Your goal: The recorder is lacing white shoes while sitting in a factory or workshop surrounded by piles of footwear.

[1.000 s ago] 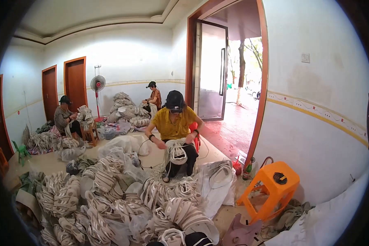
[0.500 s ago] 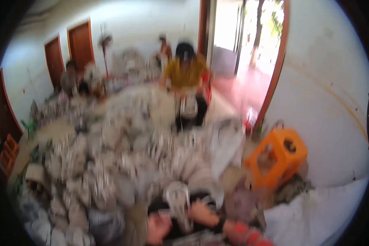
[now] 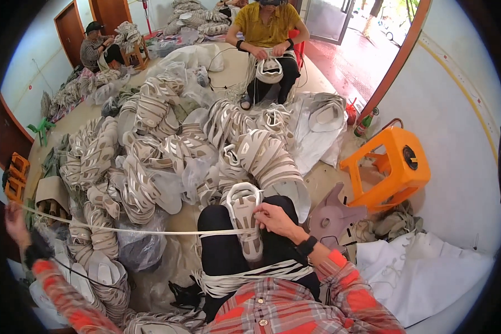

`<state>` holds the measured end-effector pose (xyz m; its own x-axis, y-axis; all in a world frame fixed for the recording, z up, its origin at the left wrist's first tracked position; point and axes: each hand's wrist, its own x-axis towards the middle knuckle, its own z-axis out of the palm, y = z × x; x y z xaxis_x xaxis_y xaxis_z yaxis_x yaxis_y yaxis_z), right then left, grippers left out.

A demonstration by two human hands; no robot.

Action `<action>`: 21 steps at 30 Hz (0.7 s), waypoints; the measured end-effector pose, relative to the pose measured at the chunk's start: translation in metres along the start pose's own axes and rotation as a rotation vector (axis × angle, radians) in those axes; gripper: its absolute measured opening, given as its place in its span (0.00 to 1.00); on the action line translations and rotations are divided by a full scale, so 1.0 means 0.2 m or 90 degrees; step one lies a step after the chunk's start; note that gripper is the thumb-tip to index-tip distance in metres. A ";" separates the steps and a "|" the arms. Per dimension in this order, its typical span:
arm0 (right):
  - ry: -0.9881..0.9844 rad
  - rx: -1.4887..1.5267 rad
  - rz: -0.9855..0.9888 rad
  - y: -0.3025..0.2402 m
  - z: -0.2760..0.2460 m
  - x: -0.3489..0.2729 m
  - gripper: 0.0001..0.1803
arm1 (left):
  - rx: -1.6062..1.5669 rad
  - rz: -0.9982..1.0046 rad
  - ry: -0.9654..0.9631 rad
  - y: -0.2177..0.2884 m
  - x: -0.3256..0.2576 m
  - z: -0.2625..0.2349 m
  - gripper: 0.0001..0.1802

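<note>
A beige and white shoe upper [image 3: 244, 209] rests upright between my black-trousered thighs. From its right side a long pale shoelace [image 3: 133, 230] runs taut across to the far left. My left hand [image 3: 18, 224], arm stretched out, is closed on the lace's far end. My right hand [image 3: 275, 219] pinches at the upper's right edge, close to where the lace passes; its fingertips are partly hidden. A bundle of white laces [image 3: 256, 276] lies across my lap.
Stacks of nested shoe uppers [image 3: 145, 183] cover the floor ahead and left. An orange stool [image 3: 387, 167] stands right, beside a grey plastic seat piece [image 3: 331, 220] and a white sack [image 3: 423, 273]. Opposite, a co-worker in a mustard shirt [image 3: 264, 28] handles another shoe upper [image 3: 269, 70].
My left hand has gone from beside the upper far out to the left, drawing the lace into a long line. The view has tilted downward and become sharp.
</note>
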<state>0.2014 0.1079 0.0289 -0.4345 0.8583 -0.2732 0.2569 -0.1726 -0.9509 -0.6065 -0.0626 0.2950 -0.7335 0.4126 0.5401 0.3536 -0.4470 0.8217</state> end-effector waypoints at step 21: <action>-0.033 -0.513 -0.198 0.10 0.37 -0.12 0.19 | 0.149 -0.366 -0.685 -0.36 -2.56 1.91 0.11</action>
<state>0.1524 0.0487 0.0062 -0.6204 0.7831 -0.0431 0.6452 0.4783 -0.5958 -0.0347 0.0622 0.0293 -0.0071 0.9922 -0.1246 0.3140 0.1205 0.9418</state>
